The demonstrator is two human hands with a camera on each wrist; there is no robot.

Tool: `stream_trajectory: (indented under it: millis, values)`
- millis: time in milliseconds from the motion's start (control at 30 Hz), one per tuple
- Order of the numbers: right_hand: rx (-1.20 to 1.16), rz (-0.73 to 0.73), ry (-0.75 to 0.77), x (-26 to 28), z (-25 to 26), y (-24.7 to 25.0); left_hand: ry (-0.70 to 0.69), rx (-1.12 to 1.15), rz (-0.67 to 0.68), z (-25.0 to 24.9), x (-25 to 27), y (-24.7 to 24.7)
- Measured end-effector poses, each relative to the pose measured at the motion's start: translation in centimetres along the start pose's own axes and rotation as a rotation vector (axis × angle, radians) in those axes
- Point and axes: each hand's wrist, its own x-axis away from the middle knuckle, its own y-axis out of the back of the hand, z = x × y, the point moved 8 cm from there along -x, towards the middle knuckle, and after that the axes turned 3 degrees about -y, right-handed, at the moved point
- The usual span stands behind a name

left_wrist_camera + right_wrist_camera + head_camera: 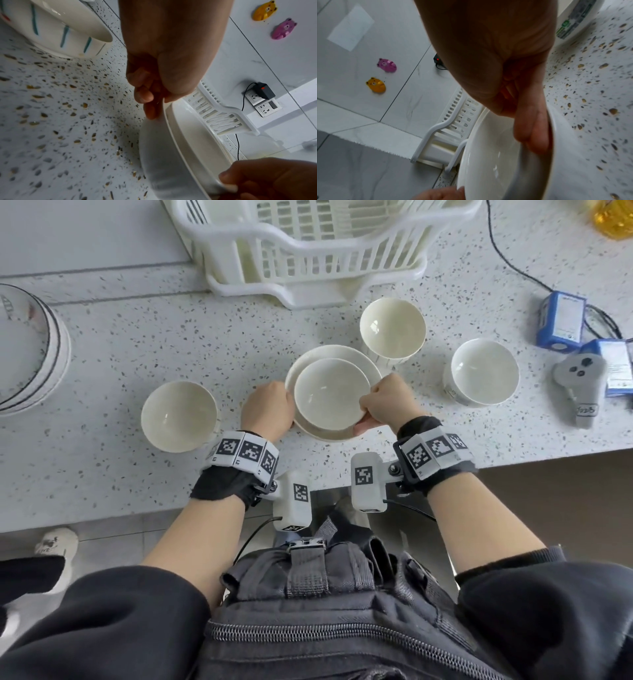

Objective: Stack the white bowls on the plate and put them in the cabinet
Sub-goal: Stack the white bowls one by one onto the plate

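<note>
Left hand (269,410) fingers (145,94) curled under the plate (368,364) rim on its left side, thumb on top: pinching the rim. Right hand (385,402) grips the right side, thumb (532,134) lying inside on the dish surface, other fingers hidden underneath. Both wrists low over the bench (120,344), knuckles up, forearms coming in from the near edge.

One white bowl (330,393) sits in the plate, between the two hands. Whether the plate is lifted off the bench or still resting, cannot tell.

Three more white bowls loose on the bench: one left (180,416), just beside the left hand; one far-right (392,330), close behind the plate; one right (483,371), apart from the right hand. White dish rack (308,244) at the far side, near the far-right bowl. Stack of rimmed plates (24,350) at the left edge. Blue boxes (561,320), a black cable (507,251) and a grey controller (579,385) on the right. Near bench edge runs just under the wrists; open bench near-left and near-right of the plate.

Green label on the right bowl, print unreadable. Handwriting on the controller, not legible.
</note>
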Motion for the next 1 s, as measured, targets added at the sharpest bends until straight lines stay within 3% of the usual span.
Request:
stream_trajectory:
  millis: [367,533,667,833,933,1000]
  values:
    - [0.27,-0.092,0.059,-0.5,0.6,-0.2,-0.018,0.009,0.035,0.3,-0.3,-0.5]
    - [0.171,-0.133,0.056,-0.4,0.3,1.4,0.0,-0.008,0.067,0.5,-0.3,-0.8]
    - [-0.038,-0.132,0.091,0.3,-0.2,2.8,0.026,-0.007,0.065,0.6,-0.5,-1.0]
    - [-0.286,-0.515,0.088,0.8,-3.6,7.9,0.078,-0.032,0.056,0.4,-0.5,-1.2]
    - [-0.374,-0.769,-0.037,1.7,-8.0,10.7,0.12,-0.021,0.035,0.3,-0.5,-1.4]
    - [-0.445,-0.838,-0.135,2.1,-11.1,11.4,0.145,-0.005,0.022,0.2,-0.4,-1.5]
